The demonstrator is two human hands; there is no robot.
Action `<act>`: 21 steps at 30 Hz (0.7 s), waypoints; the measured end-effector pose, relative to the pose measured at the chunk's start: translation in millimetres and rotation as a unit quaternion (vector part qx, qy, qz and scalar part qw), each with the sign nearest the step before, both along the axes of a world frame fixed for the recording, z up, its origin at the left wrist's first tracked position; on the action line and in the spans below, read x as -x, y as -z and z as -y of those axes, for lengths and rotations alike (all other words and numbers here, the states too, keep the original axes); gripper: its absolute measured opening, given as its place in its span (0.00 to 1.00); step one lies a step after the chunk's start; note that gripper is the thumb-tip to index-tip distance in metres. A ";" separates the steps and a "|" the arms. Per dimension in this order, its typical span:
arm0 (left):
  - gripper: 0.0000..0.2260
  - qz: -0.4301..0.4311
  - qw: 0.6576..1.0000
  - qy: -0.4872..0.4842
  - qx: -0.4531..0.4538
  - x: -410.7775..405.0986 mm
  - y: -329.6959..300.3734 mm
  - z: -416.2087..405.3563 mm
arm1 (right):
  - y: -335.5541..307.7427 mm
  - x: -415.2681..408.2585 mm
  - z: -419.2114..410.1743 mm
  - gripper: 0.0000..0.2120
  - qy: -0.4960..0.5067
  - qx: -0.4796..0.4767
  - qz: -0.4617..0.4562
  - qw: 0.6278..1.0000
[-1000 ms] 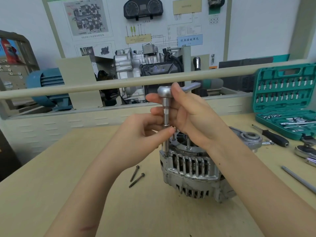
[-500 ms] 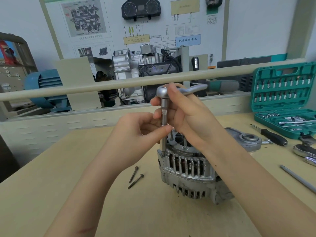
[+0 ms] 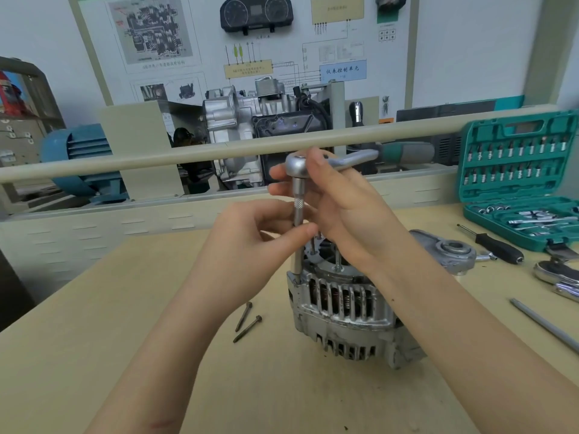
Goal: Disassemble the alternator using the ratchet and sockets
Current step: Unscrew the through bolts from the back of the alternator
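Note:
A silver alternator (image 3: pixel 341 308) stands on the wooden bench with its ribbed housing toward me. A ratchet (image 3: pixel 299 166) with a long extension and socket (image 3: pixel 297 242) stands upright on the alternator's upper left edge. My right hand (image 3: pixel 347 208) wraps the ratchet just below its head, and the handle sticks out to the right. Thumb and fingers of my left hand (image 3: pixel 253 242) pinch the extension shaft lower down. Two long bolts (image 3: pixel 247 321) lie loose on the bench left of the alternator.
A removed end cover (image 3: pixel 448 252) lies right of the alternator, beside a black-handled driver (image 3: pixel 498 247). An open teal socket case (image 3: pixel 517 180) sits at the far right, with another ratchet (image 3: pixel 557 277) and a metal rod (image 3: pixel 545 324) in front. A beige rail (image 3: pixel 125 164) crosses behind the bench.
The ratchet handle has swung to the right in my right hand. My left hand stays pinched on the extension shaft. The view has shifted slightly.

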State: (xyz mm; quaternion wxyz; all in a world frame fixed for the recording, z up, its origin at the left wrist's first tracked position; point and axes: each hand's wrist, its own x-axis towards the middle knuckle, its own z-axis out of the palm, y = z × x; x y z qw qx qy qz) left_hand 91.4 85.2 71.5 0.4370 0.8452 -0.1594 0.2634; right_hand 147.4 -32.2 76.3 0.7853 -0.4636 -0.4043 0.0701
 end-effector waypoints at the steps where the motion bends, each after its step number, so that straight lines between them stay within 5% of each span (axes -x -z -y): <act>1: 0.05 -0.018 0.999 0.030 0.016 1.3 -1.1 -0.9 | 0.3 -0.2 -0.3 0.12 -0.003 0.000 0.000 1.000; 4: 0.08 -0.038 0.998 0.043 0.031 2.9 -3.2 -2.4 | 1.1 0.4 -0.6 0.10 0.011 0.000 0.014 1.000; 11: 0.05 0.069 0.991 -0.097 -0.060 1.5 1.0 6.0 | 2.5 0.1 -1.5 0.10 0.035 -0.016 0.015 0.999; 21: 0.07 -0.064 0.998 0.029 -0.006 3.0 -5.5 -10.0 | 0.0 -0.5 2.0 0.13 -0.015 0.022 -0.011 1.000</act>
